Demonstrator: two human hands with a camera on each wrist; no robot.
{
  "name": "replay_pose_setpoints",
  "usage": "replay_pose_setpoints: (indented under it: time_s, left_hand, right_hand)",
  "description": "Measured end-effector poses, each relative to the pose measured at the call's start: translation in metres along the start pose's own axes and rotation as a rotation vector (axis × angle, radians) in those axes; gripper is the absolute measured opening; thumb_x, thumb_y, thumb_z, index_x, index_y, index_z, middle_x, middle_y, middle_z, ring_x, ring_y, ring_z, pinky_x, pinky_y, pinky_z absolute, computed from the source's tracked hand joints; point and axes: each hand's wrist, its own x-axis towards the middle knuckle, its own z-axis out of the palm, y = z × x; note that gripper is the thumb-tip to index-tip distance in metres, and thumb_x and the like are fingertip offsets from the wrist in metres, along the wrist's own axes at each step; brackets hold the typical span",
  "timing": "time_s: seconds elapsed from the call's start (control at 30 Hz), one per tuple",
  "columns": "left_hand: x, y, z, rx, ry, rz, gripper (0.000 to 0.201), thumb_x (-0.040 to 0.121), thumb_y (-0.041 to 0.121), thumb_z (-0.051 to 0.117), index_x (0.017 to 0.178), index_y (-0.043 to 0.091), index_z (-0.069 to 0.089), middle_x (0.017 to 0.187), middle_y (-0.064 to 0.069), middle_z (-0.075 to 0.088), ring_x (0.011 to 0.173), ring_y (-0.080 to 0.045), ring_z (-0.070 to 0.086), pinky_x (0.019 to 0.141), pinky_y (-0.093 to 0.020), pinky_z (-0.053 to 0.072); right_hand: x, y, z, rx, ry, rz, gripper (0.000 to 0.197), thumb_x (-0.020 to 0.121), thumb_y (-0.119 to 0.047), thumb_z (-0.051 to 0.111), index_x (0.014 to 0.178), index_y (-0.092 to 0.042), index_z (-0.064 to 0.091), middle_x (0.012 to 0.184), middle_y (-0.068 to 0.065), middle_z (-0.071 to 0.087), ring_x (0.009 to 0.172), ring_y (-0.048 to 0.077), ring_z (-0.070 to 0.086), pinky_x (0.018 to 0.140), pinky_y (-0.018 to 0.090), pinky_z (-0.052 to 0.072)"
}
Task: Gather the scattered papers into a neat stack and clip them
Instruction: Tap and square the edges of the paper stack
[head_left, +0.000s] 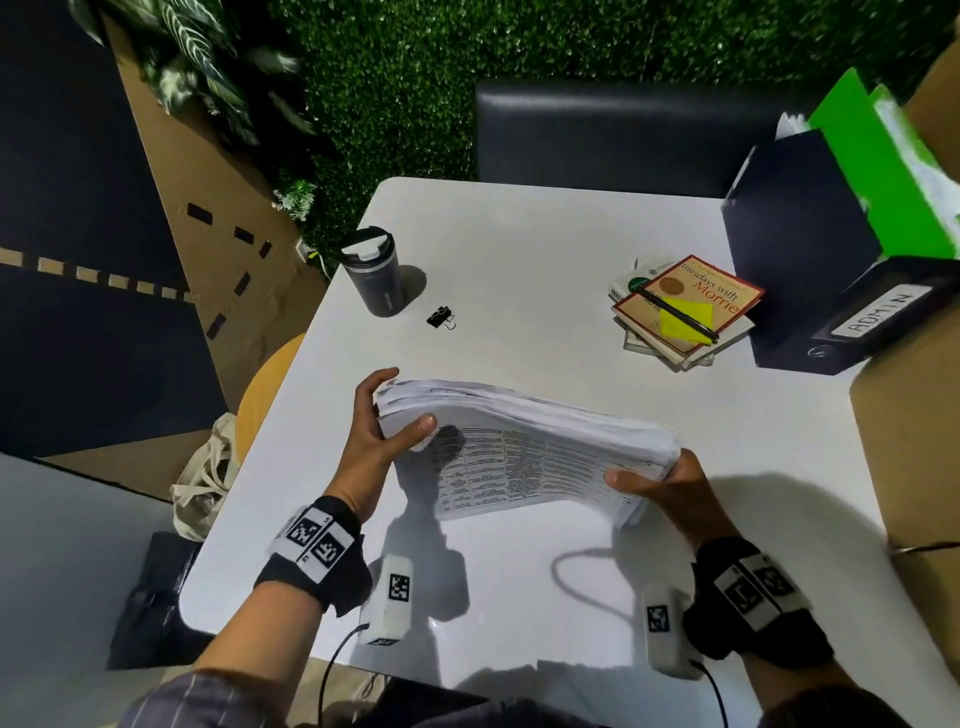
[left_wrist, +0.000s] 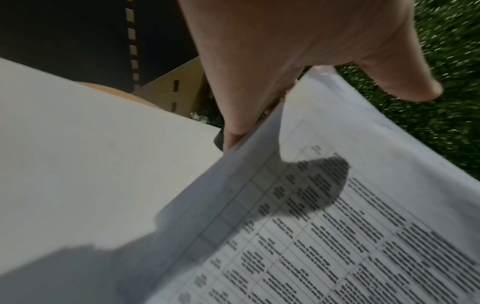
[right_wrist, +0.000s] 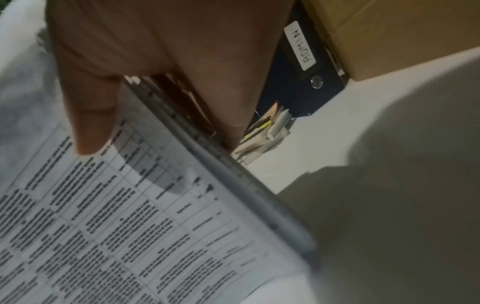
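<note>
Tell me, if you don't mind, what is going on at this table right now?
A person is gathering printed papers into one stack and holding it tilted above the white table. The left hand grips one end and the right hand grips the other, thumbs on the top sheet. The black binder clip lies unused on the table beside a dark travel mug, so the clipping is not yet done.

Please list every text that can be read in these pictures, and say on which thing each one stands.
"ADMIN": white label on the black binder.
"tuesdays with Morrie": cover of the top book.
"INVE", cut off: the book below.
Printed table on the stack of papers, held by left hand and right hand: too blurred.
Mug print: too small.
</note>
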Motion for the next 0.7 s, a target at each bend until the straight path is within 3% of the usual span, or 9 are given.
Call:
replay_pose_setpoints:
  time_s: [0.13,0.23,0.33,0.43,0.5,0.57,0.6,0.67,0.7]
  left_hand:
    - [0.006,-0.012,-0.005,0.025,-0.035,-0.044,0.090,0.048,0.018,0.089,0.126,0.025,0.045,0.119,-0.006,0.060,0.108,-0.020,0.061,0.087,-0.032,0.053]
    - [0.009,-0.012,0.001,0.048,-0.017,-0.054,0.078,0.059,0.024,0.082,0.128,0.010,0.051,0.116,-0.010,0.068,0.110,-0.031,0.062,0.084,-0.030,0.052]
    - [0.011,0.008,0.005,0.032,-0.017,0.002,0.064,0.071,0.027,0.075,0.127,0.006,0.054,0.114,-0.006,0.070,0.108,-0.024,0.064,0.087,-0.027,0.052]
    - [0.008,0.024,0.000,0.088,-0.080,0.028,0.042,0.077,0.021,0.071,0.116,0.010,0.059,0.109,-0.002,0.071,0.102,-0.017,0.065,0.088,-0.029,0.053]
    - [0.006,0.024,-0.006,0.221,-0.082,0.052,0.032,0.076,0.015,0.074,0.104,0.011,0.061,0.095,0.003,0.070,0.090,-0.015,0.064,0.081,-0.031,0.052]
    - [0.006,0.022,-0.012,0.393,-0.061,0.103,0.028,0.074,0.006,0.078,0.095,0.012,0.060,0.087,0.009,0.066,0.081,-0.008,0.060,0.075,-0.028,0.049]
    - [0.008,0.023,-0.012,0.511,-0.054,0.146,0.028,0.074,0.006,0.079,0.094,0.014,0.061,0.088,0.011,0.065,0.081,-0.005,0.059,0.074,-0.026,0.048]
    - [0.012,0.031,-0.006,0.858,-0.055,0.308,0.027,0.073,0.015,0.079,0.093,0.022,0.063,0.089,0.013,0.065,0.080,-0.007,0.058,0.073,-0.028,0.047]
    - [0.013,0.036,0.000,1.075,-0.077,0.415,0.026,0.071,0.023,0.078,0.093,0.025,0.064,0.086,0.012,0.066,0.078,-0.013,0.058,0.074,-0.030,0.046]
  right_hand:
    - [0.008,0.007,0.001,0.064,0.086,0.055,0.095,0.017,-0.044,0.094,0.102,-0.010,0.068,0.099,0.007,0.076,0.092,0.020,0.071,0.083,0.034,0.056]
    - [0.009,-0.002,0.010,0.031,0.085,0.005,0.081,0.035,-0.048,0.092,0.103,-0.010,0.071,0.102,0.008,0.075,0.097,0.024,0.069,0.093,0.040,0.052]
    - [0.004,-0.022,0.011,0.055,0.084,-0.071,0.043,0.060,-0.014,0.084,0.100,-0.008,0.073,0.096,0.006,0.076,0.091,0.018,0.070,0.086,0.032,0.054]
    - [0.003,-0.024,0.002,0.033,0.072,-0.112,0.036,0.069,0.008,0.075,0.100,-0.010,0.070,0.083,-0.009,0.077,0.080,0.004,0.070,0.072,0.018,0.055]
    - [0.005,-0.012,-0.004,0.019,0.021,-0.063,0.043,0.063,0.000,0.084,0.102,-0.008,0.070,0.084,-0.008,0.077,0.080,0.005,0.070,0.072,0.019,0.054]
    - [0.009,0.008,-0.008,-0.014,0.013,0.036,0.072,0.046,-0.026,0.094,0.110,-0.005,0.068,0.099,0.003,0.076,0.091,0.012,0.070,0.079,0.022,0.053]
    - [0.011,0.019,-0.009,-0.032,0.033,0.069,0.079,0.045,-0.030,0.094,0.114,-0.004,0.065,0.107,0.008,0.073,0.096,0.011,0.069,0.081,0.020,0.052]
    - [0.010,0.033,-0.008,-0.073,0.034,0.079,0.051,0.064,-0.016,0.086,0.111,-0.006,0.069,0.108,0.011,0.073,0.086,-0.006,0.068,0.074,0.008,0.049]
    - [0.010,0.039,-0.009,-0.105,0.055,0.078,0.025,0.073,-0.018,0.080,0.098,-0.019,0.076,0.093,0.001,0.077,0.072,-0.015,0.065,0.067,0.002,0.047]
